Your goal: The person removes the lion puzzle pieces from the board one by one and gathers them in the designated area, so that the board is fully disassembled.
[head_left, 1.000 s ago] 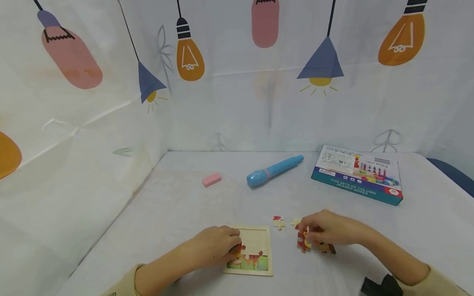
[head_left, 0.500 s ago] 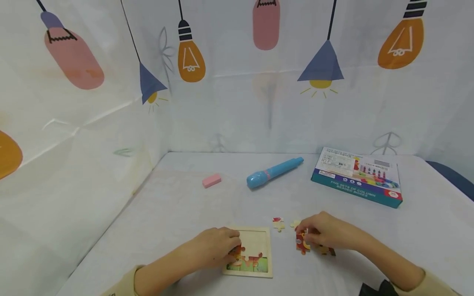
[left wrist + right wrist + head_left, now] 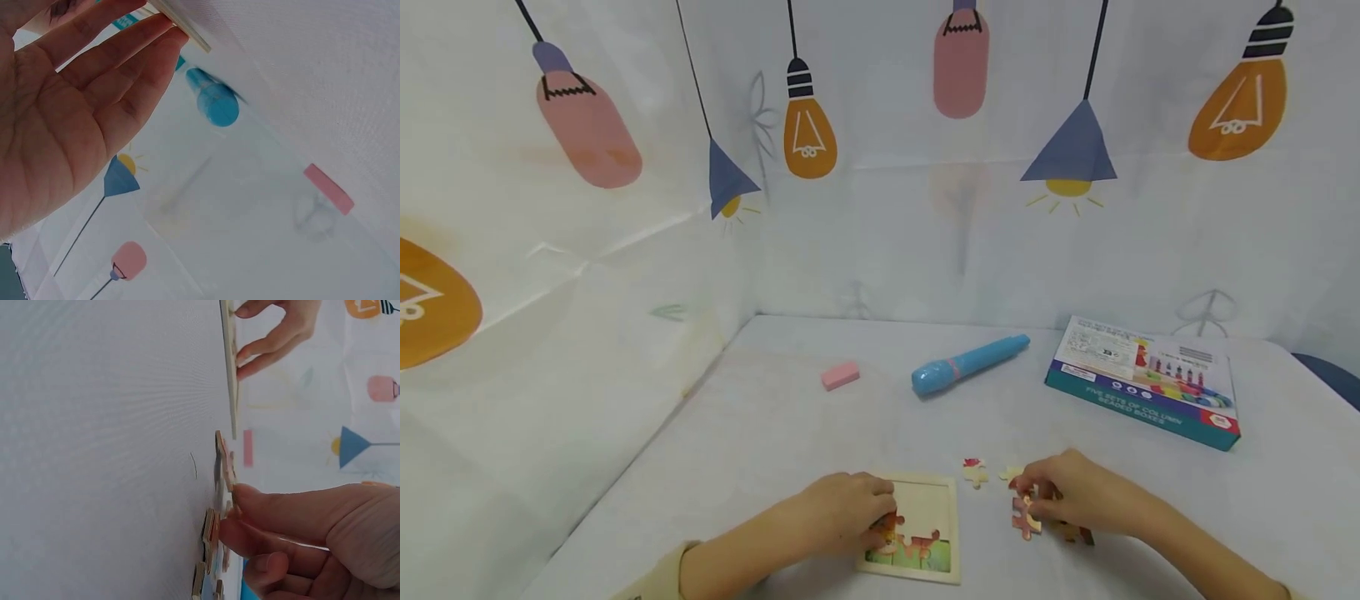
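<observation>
In the head view, my left hand (image 3: 846, 512) rests on the left side of a square wooden puzzle tray (image 3: 928, 500). Its fingers look fairly straight in the left wrist view, touching the tray's edge. Several joined pieces (image 3: 917, 547) with a green and orange picture fill the tray's lower part. My right hand (image 3: 1078, 492) pinches a red and yellow jigsaw piece (image 3: 1026, 521) between thumb and forefinger, right of the tray. That piece (image 3: 225, 459) stands tilted up off the tabletop in the right wrist view. More pieces (image 3: 1078, 533) lie partly hidden beneath the right hand.
A loose jigsaw piece (image 3: 975, 472) lies just beyond the tray's right corner, and a pale one (image 3: 1011, 475) beside the right fingertips. Farther back are a pink block (image 3: 840, 376), a blue toy microphone (image 3: 970, 365) and a flat boxed set (image 3: 1146, 379). A printed curtain hangs behind.
The head view has shifted, so everything sits slightly lower and to the right. The piece in my right hand has tilted and its face catches more light. My left hand stays on the tray.
</observation>
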The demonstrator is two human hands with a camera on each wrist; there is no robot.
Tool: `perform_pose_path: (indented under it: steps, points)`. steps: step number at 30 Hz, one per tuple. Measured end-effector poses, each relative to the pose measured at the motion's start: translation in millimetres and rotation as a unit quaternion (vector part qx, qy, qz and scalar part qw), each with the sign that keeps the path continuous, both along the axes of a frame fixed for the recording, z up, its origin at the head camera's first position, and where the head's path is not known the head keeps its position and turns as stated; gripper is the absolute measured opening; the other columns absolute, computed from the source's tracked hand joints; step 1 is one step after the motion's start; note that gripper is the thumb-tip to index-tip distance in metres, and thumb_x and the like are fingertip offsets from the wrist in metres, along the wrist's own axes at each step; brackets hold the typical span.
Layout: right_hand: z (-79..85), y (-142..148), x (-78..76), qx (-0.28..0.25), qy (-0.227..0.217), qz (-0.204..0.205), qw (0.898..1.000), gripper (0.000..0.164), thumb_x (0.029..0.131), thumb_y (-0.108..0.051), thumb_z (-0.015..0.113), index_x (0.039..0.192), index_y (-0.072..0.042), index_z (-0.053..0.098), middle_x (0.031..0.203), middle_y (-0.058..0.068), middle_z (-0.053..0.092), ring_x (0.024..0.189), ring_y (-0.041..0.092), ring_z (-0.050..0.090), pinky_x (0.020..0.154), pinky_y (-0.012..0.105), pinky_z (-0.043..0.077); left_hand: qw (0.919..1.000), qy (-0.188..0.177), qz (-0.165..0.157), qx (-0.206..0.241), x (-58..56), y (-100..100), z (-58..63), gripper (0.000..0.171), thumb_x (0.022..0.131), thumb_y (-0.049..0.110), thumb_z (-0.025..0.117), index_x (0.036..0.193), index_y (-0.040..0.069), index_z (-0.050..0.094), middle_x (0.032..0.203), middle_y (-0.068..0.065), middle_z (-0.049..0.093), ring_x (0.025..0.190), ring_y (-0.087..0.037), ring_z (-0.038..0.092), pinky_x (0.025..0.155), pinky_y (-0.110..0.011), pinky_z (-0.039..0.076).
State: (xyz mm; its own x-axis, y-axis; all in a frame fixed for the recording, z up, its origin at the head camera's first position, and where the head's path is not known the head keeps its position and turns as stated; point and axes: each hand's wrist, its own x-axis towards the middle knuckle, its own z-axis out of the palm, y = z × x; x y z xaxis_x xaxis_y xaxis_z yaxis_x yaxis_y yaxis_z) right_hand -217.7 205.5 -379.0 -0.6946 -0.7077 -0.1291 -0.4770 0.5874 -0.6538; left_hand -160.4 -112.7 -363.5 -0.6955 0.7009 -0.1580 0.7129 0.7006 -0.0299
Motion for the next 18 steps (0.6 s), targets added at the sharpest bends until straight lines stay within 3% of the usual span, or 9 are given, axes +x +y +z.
perform_pose_path:
  steps: [9,18]
  points:
    - [-1.4,-2.3,2.8,0.012,-0.003,0.0,1.0,0.011,0.084,-0.016,0.066,0.095,-0.014,0.065,0.071,-0.013,0.056,0.049,0.003,0.048,0.045,0.022,0.043,0.9998,-0.001,-0.011,0.015,2.5,-2.8,-5.7,0.027,0.082,0.035,0.067,0.102,0.016,0.064,0.106,0.007,0.058,0.097,-0.006,0.055,0.076,-0.023,0.047]
    - [0.1,-4.0,3.7,0.018,0.012,-0.009,1.0,0.011,0.083,-0.016,0.067,0.094,-0.015,0.065,0.07,-0.012,0.055,0.052,0.004,0.048,0.046,0.021,0.042,0.9997,0.005,-0.016,0.017,1.0,-3.0,-3.1,0.026,0.082,0.034,0.068,0.1,0.016,0.063,0.102,0.009,0.056,0.094,-0.005,0.054,0.076,-0.022,0.046]
